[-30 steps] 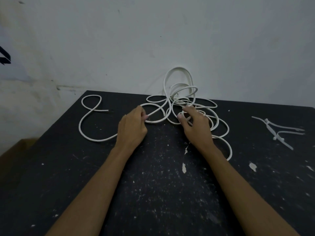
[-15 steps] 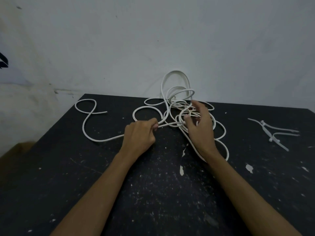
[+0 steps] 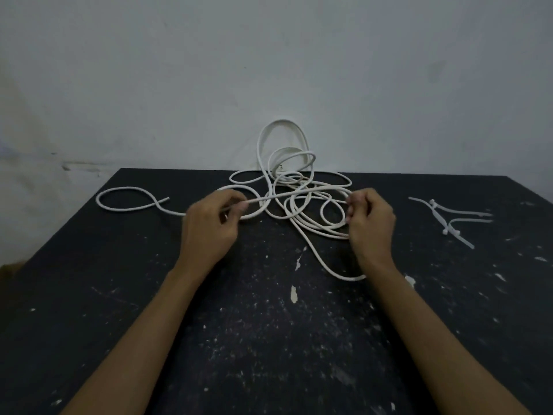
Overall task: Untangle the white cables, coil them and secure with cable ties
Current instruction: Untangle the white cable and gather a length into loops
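Note:
A tangle of white cable [image 3: 294,187] lies at the back middle of the black table, with one tall loop leaning against the wall. A free end curls off to the left [image 3: 125,202]. My left hand [image 3: 209,229] pinches a strand of the cable between thumb and fingers. My right hand [image 3: 369,223] grips the cable at the tangle's right side. A stretch of cable runs nearly straight between the two hands, lifted above the loops. Another strand trails toward me and passes under my right wrist. A few white cable ties [image 3: 449,218] lie to the right.
The black table top [image 3: 269,339] is scuffed and speckled with white paint flecks. A plain pale wall [image 3: 269,70] stands right behind the table's far edge. A brown cardboard edge [image 3: 9,269] shows at the far left, below the table.
Both hands have moved apart, the right one shifting out to the right side of the tangle. The strand between them has been pulled out straight and lifted off the table.

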